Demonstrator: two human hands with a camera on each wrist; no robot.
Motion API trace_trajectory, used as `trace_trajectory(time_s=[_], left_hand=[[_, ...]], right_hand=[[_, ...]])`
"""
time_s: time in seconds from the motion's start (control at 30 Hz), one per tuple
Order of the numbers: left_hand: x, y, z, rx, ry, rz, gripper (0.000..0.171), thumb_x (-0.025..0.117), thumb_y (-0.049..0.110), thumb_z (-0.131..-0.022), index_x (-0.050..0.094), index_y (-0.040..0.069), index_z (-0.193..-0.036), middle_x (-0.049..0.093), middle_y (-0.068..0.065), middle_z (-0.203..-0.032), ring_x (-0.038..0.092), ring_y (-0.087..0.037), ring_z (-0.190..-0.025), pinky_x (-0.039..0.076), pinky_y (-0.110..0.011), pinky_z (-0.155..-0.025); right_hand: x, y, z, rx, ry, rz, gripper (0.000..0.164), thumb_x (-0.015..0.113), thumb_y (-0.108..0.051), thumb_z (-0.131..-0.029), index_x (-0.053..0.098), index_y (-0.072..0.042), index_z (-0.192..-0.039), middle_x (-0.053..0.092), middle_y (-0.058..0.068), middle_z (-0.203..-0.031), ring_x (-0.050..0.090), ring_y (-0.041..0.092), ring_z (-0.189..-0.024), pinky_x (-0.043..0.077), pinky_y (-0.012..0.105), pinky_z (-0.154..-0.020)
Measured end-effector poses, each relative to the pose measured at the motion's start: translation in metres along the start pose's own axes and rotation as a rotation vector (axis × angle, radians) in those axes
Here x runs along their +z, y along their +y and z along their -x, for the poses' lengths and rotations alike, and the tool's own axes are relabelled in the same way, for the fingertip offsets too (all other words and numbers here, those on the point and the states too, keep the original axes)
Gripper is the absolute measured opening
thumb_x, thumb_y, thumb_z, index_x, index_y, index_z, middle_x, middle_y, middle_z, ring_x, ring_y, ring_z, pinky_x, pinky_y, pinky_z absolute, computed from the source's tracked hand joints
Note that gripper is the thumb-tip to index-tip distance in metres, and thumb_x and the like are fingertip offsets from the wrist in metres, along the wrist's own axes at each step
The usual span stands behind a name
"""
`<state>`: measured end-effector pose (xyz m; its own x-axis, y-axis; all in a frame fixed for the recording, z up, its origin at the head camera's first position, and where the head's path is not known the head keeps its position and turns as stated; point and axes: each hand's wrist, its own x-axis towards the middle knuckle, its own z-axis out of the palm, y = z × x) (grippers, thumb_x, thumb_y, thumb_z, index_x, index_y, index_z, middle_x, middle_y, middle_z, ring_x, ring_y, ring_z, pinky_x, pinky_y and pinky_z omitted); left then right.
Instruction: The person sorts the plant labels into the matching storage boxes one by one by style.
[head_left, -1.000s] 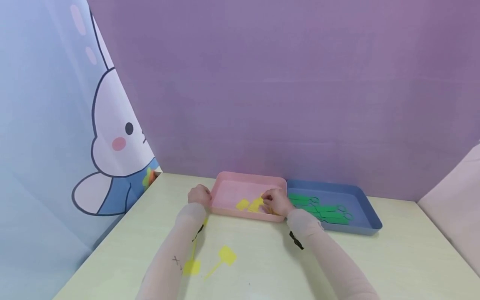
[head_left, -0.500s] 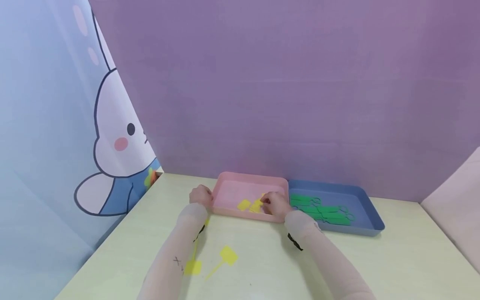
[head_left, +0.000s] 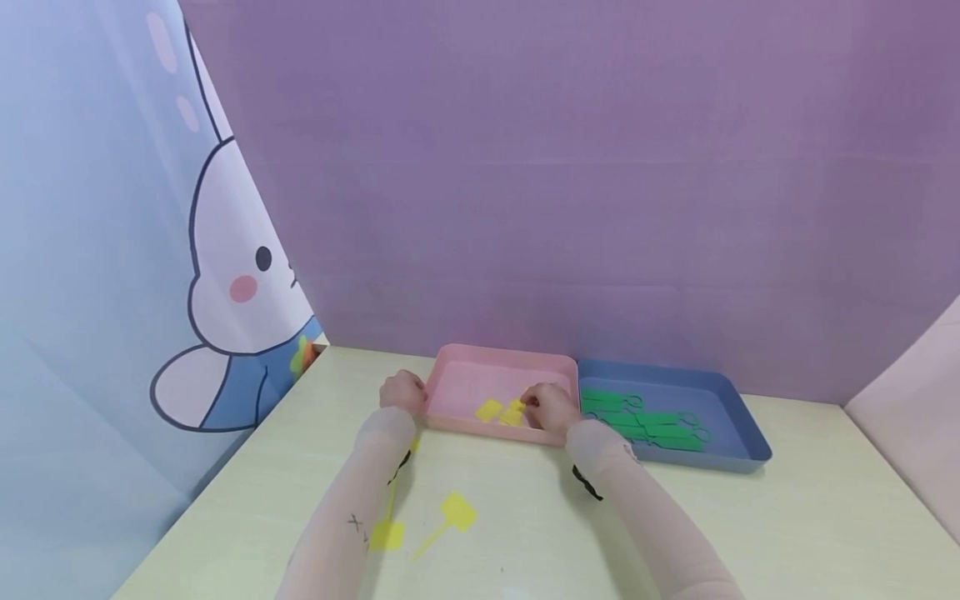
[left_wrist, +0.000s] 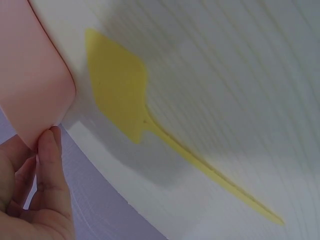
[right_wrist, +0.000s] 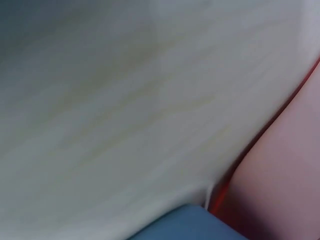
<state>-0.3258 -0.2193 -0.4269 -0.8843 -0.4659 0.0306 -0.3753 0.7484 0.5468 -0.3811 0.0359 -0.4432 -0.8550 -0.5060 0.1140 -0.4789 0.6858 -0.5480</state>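
In the head view my left hand (head_left: 403, 392) holds the left end of the pink tray (head_left: 468, 375). The left wrist view shows its thumb and fingers (left_wrist: 47, 150) pinching the tray's corner. My right hand (head_left: 553, 408) is inside the tray's right part, fingertips together at a flat yellow plant label (head_left: 513, 414), apparently pinching it; the fingers partly hide the contact. Another yellow label (head_left: 489, 410) lies left of it. On the table near my left wrist lies a yellow plant label (left_wrist: 117, 85) with a square head and thin stem. The right wrist view shows no fingers.
A blue tray (head_left: 720, 425) with several green looped tags (head_left: 667, 433) adjoins the pink tray's right side. Two yellow labels, one nearer the middle (head_left: 459, 511) and one beside my left forearm (head_left: 387, 536), lie on the table. A purple curtain (head_left: 562, 208) hangs behind.
My right hand has shifted and lowered slightly within the pink tray, near the yellow labels. The left hand keeps its hold on the tray. The head view has turned slightly.
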Motion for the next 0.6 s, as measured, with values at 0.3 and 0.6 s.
trace_trajectory(time_s=[0.3,0.6], left_hand=[[0.0003,0.0022,0.0019,-0.024,-0.008,0.022,0.012,0.063,0.011,-0.081,0.071,0.007,-0.089,0.069,-0.012,-0.091,0.062,-0.028,-0.084,0.052,-0.040,-0.076],[0.0005,0.0013,-0.0003,-0.005,-0.018,0.000,0.012,0.062,0.012,-0.083,0.072,0.008,-0.088,0.070,-0.010,-0.088,0.063,-0.025,-0.079,0.052,-0.038,-0.071]], right_hand=[[0.0010,0.0041,0.0001,-0.009,-0.003,0.001,0.019,0.059,0.002,-0.083,0.070,-0.004,-0.098,0.067,0.008,-0.099,0.056,0.016,-0.083,0.051,0.033,-0.081],[-0.0021,0.0056,0.0017,-0.019,-0.012,-0.015,0.020,0.058,0.001,-0.083,0.069,-0.004,-0.099,0.066,0.008,-0.098,0.059,0.018,-0.088,0.052,0.034,-0.080]])
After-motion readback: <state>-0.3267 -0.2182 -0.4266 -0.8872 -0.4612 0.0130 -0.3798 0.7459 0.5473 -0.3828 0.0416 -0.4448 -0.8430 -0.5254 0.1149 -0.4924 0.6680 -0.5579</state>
